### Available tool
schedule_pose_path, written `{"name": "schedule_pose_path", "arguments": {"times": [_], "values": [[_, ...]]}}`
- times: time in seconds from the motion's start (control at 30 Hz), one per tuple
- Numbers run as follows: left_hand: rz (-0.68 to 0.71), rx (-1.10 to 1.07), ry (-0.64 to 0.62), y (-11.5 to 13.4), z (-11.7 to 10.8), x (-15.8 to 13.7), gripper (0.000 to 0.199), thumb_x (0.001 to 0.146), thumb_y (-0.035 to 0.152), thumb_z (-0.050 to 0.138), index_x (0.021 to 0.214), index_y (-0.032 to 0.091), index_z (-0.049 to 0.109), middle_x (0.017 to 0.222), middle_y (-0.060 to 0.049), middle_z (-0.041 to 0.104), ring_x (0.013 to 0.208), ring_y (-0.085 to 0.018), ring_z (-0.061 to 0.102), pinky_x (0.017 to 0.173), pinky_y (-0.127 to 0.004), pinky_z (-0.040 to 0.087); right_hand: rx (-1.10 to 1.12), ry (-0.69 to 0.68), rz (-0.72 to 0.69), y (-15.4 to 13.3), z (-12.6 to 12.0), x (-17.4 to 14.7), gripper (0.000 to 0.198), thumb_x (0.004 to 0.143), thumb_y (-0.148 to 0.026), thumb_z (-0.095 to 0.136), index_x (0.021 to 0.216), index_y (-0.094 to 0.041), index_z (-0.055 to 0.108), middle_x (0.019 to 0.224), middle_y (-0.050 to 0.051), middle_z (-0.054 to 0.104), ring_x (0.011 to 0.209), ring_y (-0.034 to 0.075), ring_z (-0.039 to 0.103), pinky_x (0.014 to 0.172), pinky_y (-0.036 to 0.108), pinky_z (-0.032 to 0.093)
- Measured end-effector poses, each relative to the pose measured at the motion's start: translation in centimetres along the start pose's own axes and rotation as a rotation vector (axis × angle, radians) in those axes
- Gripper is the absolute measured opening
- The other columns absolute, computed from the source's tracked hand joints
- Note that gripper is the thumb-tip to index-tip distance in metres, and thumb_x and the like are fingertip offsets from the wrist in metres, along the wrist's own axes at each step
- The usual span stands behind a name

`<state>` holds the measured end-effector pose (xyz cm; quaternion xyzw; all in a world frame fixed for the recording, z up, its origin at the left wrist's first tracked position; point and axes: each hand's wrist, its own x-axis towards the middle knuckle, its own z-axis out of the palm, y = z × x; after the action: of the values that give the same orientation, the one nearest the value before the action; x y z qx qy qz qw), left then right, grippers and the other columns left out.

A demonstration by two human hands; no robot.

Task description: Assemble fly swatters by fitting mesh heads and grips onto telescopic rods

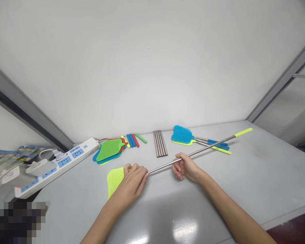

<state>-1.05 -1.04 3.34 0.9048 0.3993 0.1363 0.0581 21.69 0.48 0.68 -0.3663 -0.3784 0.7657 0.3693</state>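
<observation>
A yellow-green fly swatter (115, 179) with an extended steel telescopic rod (200, 150) and a yellow grip (243, 132) spans both hands. My left hand (134, 179) is closed around the joint of head and rod, hiding that joint and part of the mesh. My right hand (185, 166) pinches the middle of the rod between thumb and fingers. Behind the rod's far half lie assembled swatters with a blue mesh head (182, 135) on top and blue and yellow handles (221, 150) partly crossed by the rod.
Loose mesh heads (110, 149) lie stacked at the left, beside several coloured grips (132, 140). Several steel rods (160, 144) rest side by side near the wall (152, 67). A power strip (78, 157) with plugs and cables runs along the grey table's (259, 176) left edge.
</observation>
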Motion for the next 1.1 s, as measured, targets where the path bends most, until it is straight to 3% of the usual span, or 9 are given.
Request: {"name": "schedule_pose_path", "arguments": {"times": [1.1], "values": [[0.018, 0.130, 0.069, 1.1, -0.6, 0.0, 0.022, 0.083, 0.019, 0.029, 0.066, 0.018, 0.043, 0.064, 0.000, 0.048, 0.066, -0.015, 0.038, 0.073, -0.035, 0.023, 0.074, -0.217, -0.030, 1.6, 2.3, 0.2, 0.047, 0.079, -0.041, 0.018, 0.051, -0.015, 0.044, 0.050, 0.006, 0.054, 0.044, 0.014, 0.049, 0.047, 0.027, 0.035]]}}
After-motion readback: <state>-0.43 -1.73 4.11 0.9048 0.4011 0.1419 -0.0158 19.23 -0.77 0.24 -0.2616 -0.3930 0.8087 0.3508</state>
